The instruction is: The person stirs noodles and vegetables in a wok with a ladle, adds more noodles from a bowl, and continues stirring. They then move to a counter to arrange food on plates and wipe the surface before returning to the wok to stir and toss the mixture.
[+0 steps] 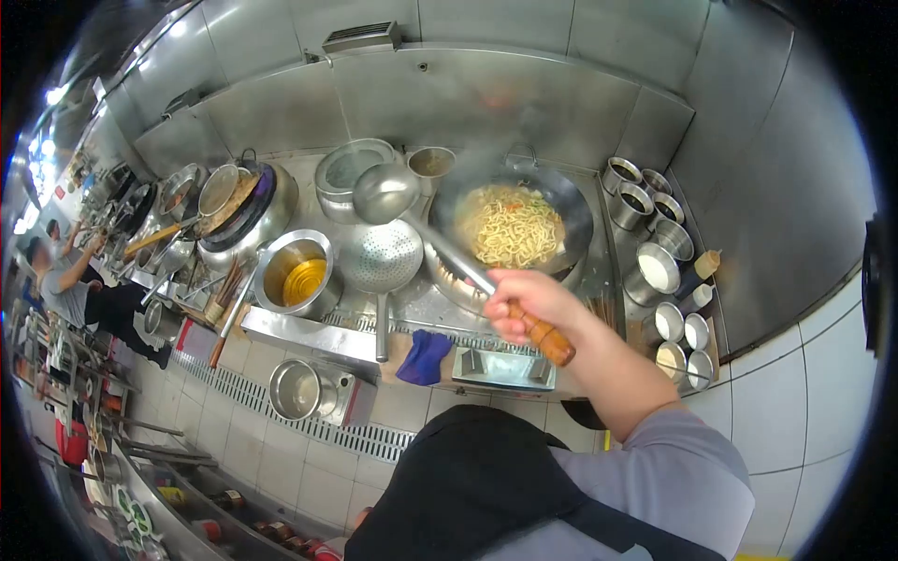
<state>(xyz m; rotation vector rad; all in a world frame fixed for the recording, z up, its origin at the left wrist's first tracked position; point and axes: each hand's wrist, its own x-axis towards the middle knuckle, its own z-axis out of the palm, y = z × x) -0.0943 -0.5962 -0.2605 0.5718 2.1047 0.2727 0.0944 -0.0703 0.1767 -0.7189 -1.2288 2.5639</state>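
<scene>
Across the middle of the frame slants the ladle [386, 193], its wooden grip wrapped in the right hand [520, 307]; its bowl could clip the pot [334, 207] at upper centre if swung carelessly. Right of centre, noodles [514, 226] steam in the wok [579, 211] and might scorch if left unstirred. The right arm [629, 372] reaches up from lower right, fingers curled. I can't see the left hand or tell its state.

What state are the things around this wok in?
Right grip: closed on the ladle.
Ladle: raised, bowl clear of the wok.
Wok: uncovered, steaming.
Noodles: in the wok, mixed with coloured bits.
Deep pot: uncovered, part-filled with amber liquid.
Perforated skimmer: lying unheld, empty.
Blue cloth: crumpled, unheld.
</scene>
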